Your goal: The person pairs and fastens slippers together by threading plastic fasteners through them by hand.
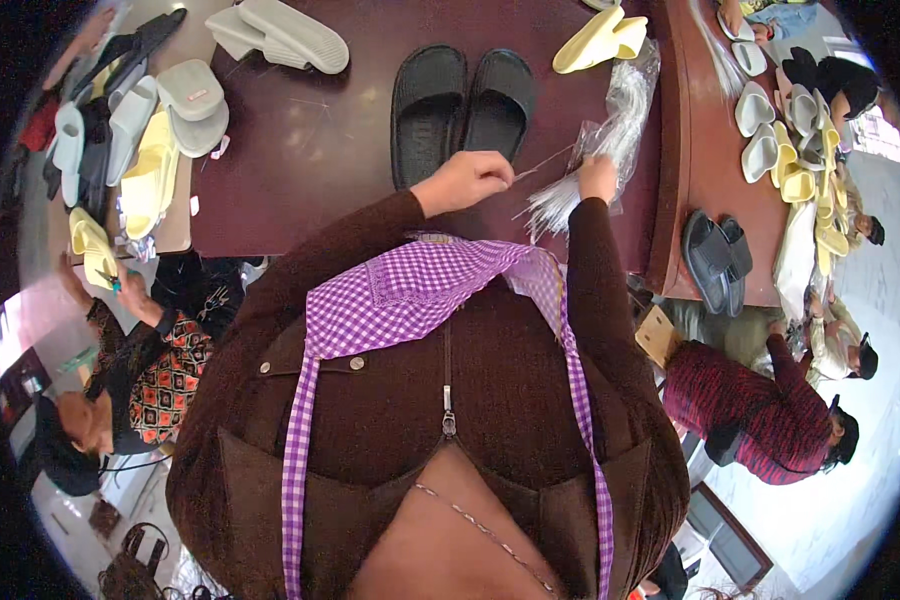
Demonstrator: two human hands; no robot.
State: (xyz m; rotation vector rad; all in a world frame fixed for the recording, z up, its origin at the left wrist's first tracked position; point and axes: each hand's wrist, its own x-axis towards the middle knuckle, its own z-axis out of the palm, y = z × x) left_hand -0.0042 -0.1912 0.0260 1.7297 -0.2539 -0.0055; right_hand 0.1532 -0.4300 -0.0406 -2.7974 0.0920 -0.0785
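My left hand [467, 182] is closed in a pinch on one thin clear strand [545, 163], which stretches right toward a bundle. My right hand [598, 179] grips that bundle of thin translucent plastic strands [553, 208], whose loose ends fan out below. The bundle's upper part lies in a clear plastic bag [632, 95]. Just beyond my left hand, a pair of black slide sandals rests side by side: a left slide [428, 125] and a right slide [502, 95]. My left wrist and hand cover part of their near ends.
A dark red table [280, 180] spreads before me. Grey slides [290, 35] and yellow slides [600, 40] lie at its far side. More slides [150, 175] are piled at left; black slides [715, 260] sit on the right-hand table [725, 180]. Other people work on both sides.
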